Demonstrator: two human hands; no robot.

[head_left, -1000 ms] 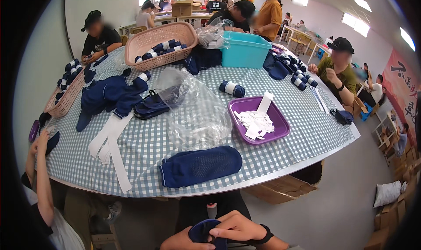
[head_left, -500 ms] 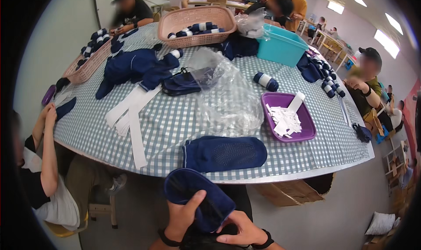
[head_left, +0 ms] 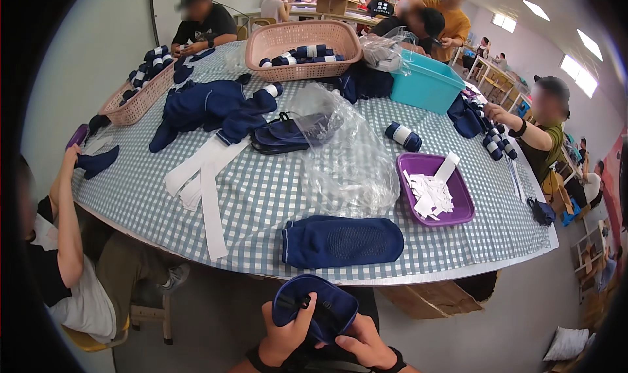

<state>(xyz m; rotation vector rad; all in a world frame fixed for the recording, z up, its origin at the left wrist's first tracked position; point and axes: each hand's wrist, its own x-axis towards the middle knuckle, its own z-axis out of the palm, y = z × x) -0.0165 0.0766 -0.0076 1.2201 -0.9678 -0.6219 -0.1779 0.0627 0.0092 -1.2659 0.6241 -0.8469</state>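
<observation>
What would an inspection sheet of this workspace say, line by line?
Surface: checked tablecloth, lightly creased.
Job's things: navy fabric piece with a black strap, held up near the table edge.
Clutter: navy sock-like piece lying flat, clear plastic bag, white strips, purple tray of white slips.
Left hand: grips the fabric piece.
Right hand: holds its lower right edge.
Cables: nothing seen.
Surroundings: seated co-worker at right; cardboard box below the table edge.

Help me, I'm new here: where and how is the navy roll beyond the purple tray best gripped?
The navy roll lies on its side, so I'd grip its white band from above, squeezing across the width. Coming in from the right looks easiest, since the clear plastic bag spreads to its left.
</observation>
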